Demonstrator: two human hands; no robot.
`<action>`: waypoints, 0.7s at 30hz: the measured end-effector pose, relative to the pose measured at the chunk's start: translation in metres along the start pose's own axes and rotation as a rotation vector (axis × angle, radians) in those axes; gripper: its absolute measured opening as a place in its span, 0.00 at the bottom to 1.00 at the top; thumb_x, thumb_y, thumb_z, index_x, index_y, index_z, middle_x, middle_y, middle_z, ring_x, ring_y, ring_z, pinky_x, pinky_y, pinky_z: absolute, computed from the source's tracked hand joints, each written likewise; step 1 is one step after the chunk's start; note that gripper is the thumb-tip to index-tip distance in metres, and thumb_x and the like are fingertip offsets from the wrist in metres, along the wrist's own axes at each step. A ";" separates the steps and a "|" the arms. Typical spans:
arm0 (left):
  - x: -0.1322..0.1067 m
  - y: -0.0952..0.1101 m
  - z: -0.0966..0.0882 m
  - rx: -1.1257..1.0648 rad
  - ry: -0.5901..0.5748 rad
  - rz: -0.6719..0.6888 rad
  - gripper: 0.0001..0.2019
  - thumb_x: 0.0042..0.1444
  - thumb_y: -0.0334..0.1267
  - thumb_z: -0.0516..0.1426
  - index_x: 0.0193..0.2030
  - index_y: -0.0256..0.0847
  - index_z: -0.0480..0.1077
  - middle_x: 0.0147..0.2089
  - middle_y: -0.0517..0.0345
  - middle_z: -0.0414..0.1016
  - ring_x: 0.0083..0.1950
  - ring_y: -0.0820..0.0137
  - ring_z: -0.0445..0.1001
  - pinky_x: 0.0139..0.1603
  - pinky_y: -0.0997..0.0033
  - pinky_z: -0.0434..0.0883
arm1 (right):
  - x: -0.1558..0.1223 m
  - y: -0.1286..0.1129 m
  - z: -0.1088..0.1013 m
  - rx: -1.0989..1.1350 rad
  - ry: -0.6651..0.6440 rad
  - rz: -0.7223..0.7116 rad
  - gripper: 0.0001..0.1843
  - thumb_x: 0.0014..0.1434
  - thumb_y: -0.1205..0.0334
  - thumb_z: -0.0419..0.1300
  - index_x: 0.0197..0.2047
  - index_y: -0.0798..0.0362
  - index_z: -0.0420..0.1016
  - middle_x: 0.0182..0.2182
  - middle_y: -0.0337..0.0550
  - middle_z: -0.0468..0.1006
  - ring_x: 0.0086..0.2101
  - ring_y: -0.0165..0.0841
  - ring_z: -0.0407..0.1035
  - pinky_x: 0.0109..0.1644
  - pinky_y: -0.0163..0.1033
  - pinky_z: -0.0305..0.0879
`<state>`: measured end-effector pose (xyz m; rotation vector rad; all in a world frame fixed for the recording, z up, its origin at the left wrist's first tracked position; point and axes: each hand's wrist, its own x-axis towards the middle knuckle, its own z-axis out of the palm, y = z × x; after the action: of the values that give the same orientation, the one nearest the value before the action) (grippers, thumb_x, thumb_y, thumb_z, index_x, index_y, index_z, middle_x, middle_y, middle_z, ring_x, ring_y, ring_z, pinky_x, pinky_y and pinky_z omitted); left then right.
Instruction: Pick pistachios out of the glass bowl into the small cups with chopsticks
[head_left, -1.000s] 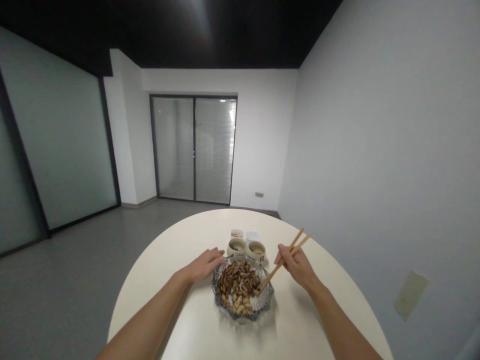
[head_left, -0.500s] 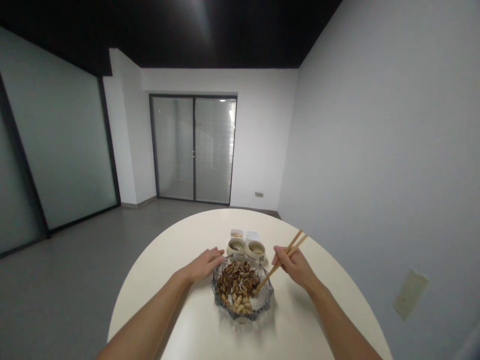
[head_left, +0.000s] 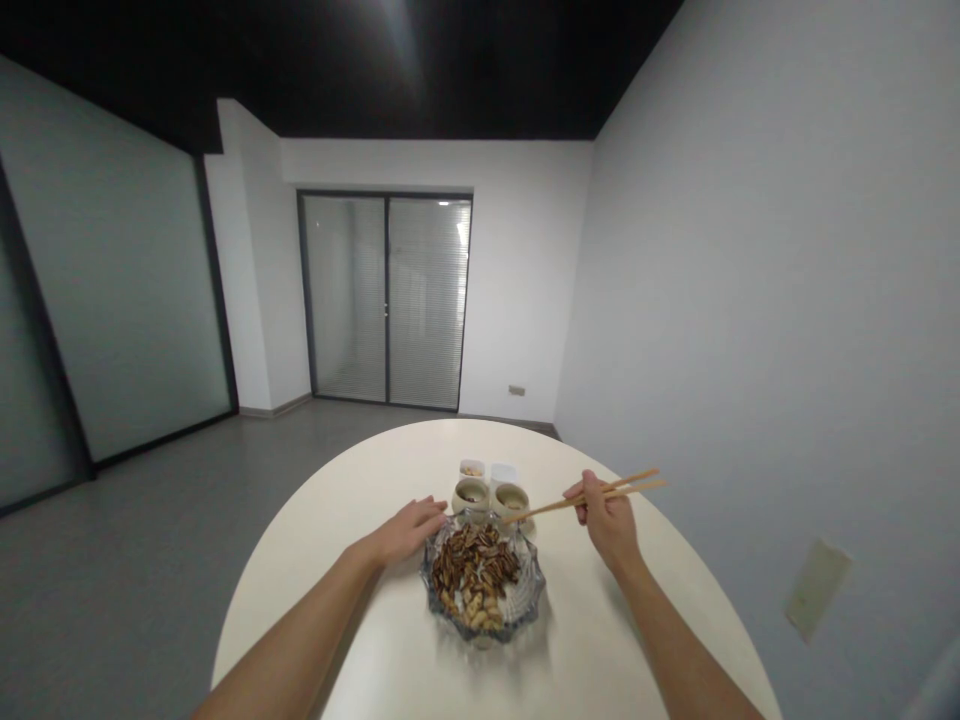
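A fluted glass bowl (head_left: 534, 600) holds dark brown, elongated nuts or seeds (head_left: 474, 560) and, at its near side, pale peanuts in their shells (head_left: 481, 608). My left hand (head_left: 411, 530) rests at the bowl's left rim, fingers stretched out and holding nothing. A pair of wooden chopsticks (head_left: 562, 505) is gripped in my right hand (head_left: 606, 515), right of the bowl. Their tips lie over the bowl's far edge, close to the right one of two small beige cups (head_left: 511, 498). Whether anything is pinched between the tips is too small to tell.
The left beige cup (head_left: 471, 496) stands beside the other, behind the bowl. Farther back sit a small clear container (head_left: 472, 468) with light pieces in it and a whitish container (head_left: 503, 473). All stand on a round cream table (head_left: 375, 660), with a white wall (head_left: 750, 300) to the right.
My right hand has swung the chopsticks' tips from inside the bowl up and away to its far edge by the right cup; the sticks now lie flatter. My left hand has stayed put.
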<state>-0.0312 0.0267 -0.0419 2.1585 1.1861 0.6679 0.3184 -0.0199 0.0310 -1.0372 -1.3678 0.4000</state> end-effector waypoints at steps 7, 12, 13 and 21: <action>0.001 -0.003 0.001 0.015 0.006 0.002 0.39 0.67 0.71 0.46 0.66 0.44 0.75 0.76 0.48 0.67 0.80 0.46 0.55 0.82 0.42 0.45 | 0.003 0.002 0.000 -0.078 0.120 -0.016 0.45 0.60 0.18 0.52 0.25 0.54 0.83 0.13 0.40 0.68 0.19 0.33 0.64 0.24 0.38 0.62; 0.004 -0.007 0.002 0.033 -0.002 0.012 0.40 0.67 0.72 0.45 0.67 0.44 0.75 0.76 0.47 0.66 0.80 0.45 0.55 0.81 0.39 0.45 | 0.003 0.004 0.001 -0.109 0.109 -0.006 0.45 0.60 0.18 0.52 0.26 0.54 0.83 0.14 0.40 0.69 0.19 0.34 0.65 0.26 0.38 0.63; 0.004 -0.007 0.002 0.031 -0.001 0.015 0.39 0.68 0.72 0.45 0.67 0.45 0.75 0.76 0.47 0.66 0.80 0.45 0.55 0.81 0.39 0.44 | 0.003 0.005 0.001 -0.109 0.102 -0.003 0.45 0.60 0.18 0.52 0.26 0.54 0.83 0.14 0.40 0.68 0.19 0.34 0.65 0.26 0.38 0.63; 0.003 -0.004 0.002 0.034 -0.010 0.019 0.39 0.68 0.71 0.44 0.66 0.44 0.76 0.76 0.47 0.66 0.80 0.43 0.54 0.81 0.38 0.44 | 0.003 0.017 0.002 -0.156 0.026 0.031 0.45 0.60 0.19 0.51 0.27 0.53 0.84 0.15 0.40 0.70 0.20 0.35 0.66 0.26 0.38 0.61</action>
<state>-0.0311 0.0310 -0.0455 2.2010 1.1815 0.6483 0.3229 -0.0077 0.0195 -1.1890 -1.3779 0.3054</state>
